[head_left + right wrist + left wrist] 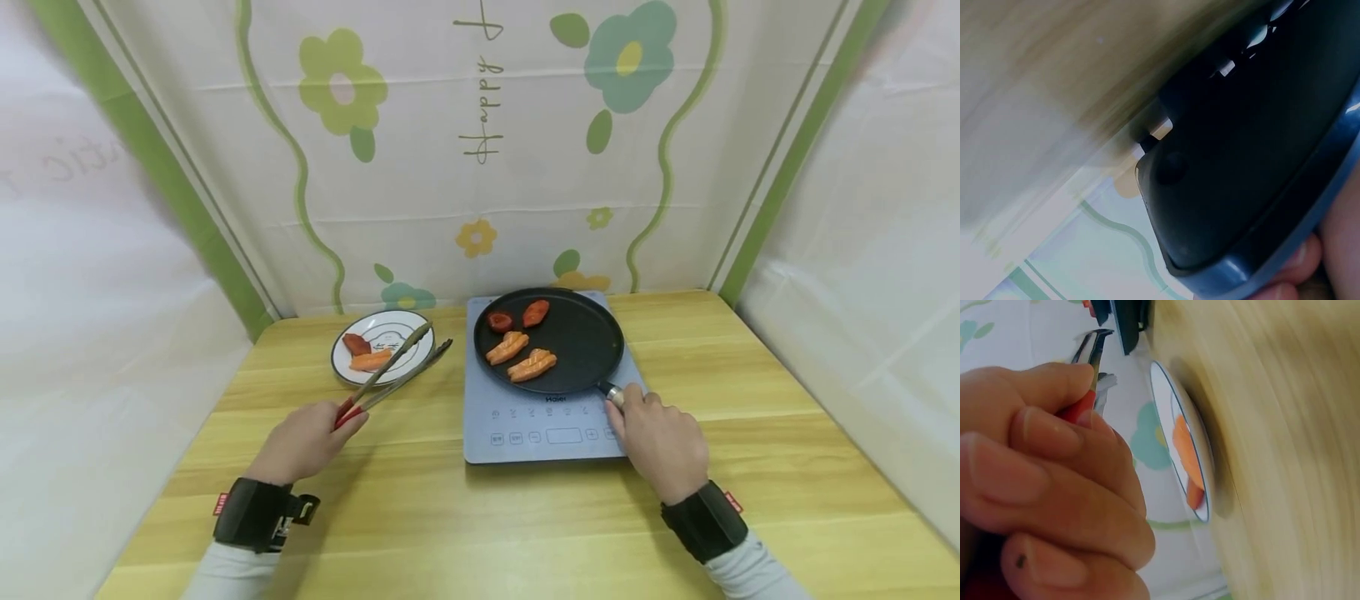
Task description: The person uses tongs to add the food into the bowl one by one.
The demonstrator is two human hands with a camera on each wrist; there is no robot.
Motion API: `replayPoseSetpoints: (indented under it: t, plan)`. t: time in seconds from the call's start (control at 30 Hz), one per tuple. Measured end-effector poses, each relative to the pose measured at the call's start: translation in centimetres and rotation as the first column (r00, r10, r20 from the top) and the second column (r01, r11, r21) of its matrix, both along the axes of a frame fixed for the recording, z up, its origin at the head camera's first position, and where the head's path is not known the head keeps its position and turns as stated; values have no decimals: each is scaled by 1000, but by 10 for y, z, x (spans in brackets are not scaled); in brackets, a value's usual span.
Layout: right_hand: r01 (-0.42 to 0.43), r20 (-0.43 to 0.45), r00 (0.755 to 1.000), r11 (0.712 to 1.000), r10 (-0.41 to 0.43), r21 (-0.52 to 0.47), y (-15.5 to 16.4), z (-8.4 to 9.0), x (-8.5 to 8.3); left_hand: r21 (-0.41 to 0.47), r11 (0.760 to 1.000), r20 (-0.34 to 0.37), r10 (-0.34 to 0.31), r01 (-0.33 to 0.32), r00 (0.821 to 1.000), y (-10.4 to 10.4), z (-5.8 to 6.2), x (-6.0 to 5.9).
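Observation:
My left hand grips a pair of metal tongs by their red handles, arms spread apart. The tips reach over and beside a white plate bearing a dark red piece of food and an orange one. With my right hand I hold the handle of a black frying pan. Two orange salmon-like pieces and two dark red pieces lie in the pan's left half. Nothing shows between the tong tips.
Beneath the pan is a flat grey-blue induction cooker; its dark underside fills much of the right wrist view. Everything stands on a wood-grain table. White flowered cloth hangs behind and at both sides.

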State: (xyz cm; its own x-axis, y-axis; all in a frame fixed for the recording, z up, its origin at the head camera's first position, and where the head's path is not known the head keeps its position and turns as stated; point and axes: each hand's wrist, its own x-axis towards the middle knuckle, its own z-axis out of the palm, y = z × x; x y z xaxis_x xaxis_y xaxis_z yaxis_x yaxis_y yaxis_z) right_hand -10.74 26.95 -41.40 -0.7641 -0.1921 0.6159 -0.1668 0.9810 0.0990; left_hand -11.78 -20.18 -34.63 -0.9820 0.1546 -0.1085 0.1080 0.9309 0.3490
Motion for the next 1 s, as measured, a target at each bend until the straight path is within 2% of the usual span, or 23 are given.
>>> replayPoseSetpoints:
  t: [0.2,0.53,0.73,1.0]
  plan:
    - [1,-1,1000,1000,-1,-2,0,1,1,-30,999,13,-12,13,1000,-21,3,2]
    - [11,17,1000,1000,-11,-1,-1,2,1,-72,995,42,-70,73,997,-64,3,2]
    - [4,11,1000,1000,-4,0,0,2,1,-91,992,24,-85,86,996,-82,3,-5]
    - [20,53,998,1000,-19,-9,-1,2,1,-110,989,36,-95,98,995,-97,5,-17]
